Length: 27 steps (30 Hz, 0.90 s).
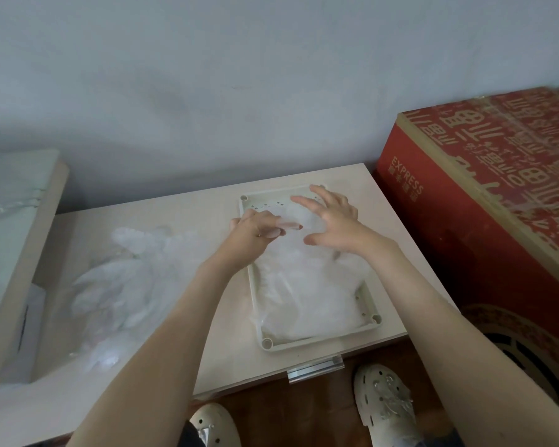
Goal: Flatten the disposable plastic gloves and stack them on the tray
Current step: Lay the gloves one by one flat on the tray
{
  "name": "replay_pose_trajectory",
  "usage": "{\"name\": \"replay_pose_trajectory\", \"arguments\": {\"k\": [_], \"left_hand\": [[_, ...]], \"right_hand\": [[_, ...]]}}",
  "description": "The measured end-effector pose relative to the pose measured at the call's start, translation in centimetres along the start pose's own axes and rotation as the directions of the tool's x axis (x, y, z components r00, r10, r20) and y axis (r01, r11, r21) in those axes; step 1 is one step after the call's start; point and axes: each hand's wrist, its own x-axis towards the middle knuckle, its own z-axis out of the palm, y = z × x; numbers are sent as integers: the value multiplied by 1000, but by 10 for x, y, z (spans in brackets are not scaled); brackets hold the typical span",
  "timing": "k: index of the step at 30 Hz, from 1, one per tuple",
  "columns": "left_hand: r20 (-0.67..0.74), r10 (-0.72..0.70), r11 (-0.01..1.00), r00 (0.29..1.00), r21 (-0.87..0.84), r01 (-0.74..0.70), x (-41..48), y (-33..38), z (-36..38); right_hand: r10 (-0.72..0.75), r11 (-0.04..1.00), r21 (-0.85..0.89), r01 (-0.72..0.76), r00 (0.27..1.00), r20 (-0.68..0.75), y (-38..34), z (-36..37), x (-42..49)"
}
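Where the tray sits: the cream, hole-punched tray (368,304) lies on the right half of the pale table (207,214), with its near short rim close to the front edge and its right rim just inside the table's right edge.
Stack of gloves: a clear, crinkled stack of gloves (307,295) lies in the tray and covers most of its floor.
Left hand: the left hand (255,229) is over the tray's far-left corner, thumb and forefinger pinching film at the stack's far end.
Right hand: the right hand (333,221) has its fingers spread and arched above the far end of the stack; I cannot tell whether the palm touches.
Loose gloves: a heap of loose gloves (126,279) lies on the left half of the table, apart from the tray.
Open room: bare tabletop shows between heap and tray and behind the tray.
Right side: a red printed carton (481,204) stands just beside the table, taller than its top.
Left side: a pale board (13,253) runs along the table's left edge.
Front edge: a clear plastic clip (315,367) sits below the tray; pale shoes (381,398) stand on a brown floor (271,404).
Room: a grey-blue wall (239,75) rises behind the table.
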Motion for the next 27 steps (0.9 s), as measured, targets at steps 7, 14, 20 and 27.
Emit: {"name": "replay_pose_trajectory", "arguments": {"k": [7,14,20,27], "left_hand": [[69,-9,999,998,-45,12,1,-6,-1],[61,-86,992,994,-83,91,6,-11,0],[14,-82,997,997,8,82,7,-6,2],[70,-15,999,997,-27,17,8,1,-3]], "right_hand": [[-146,988,69,137,978,147,-4,-13,9],[-141,987,-57,148,983,114,-3,-18,14],[-213,977,20,212,964,157,-7,-18,16],[-223,954,-138,268,935,274,-15,-7,27]]}}
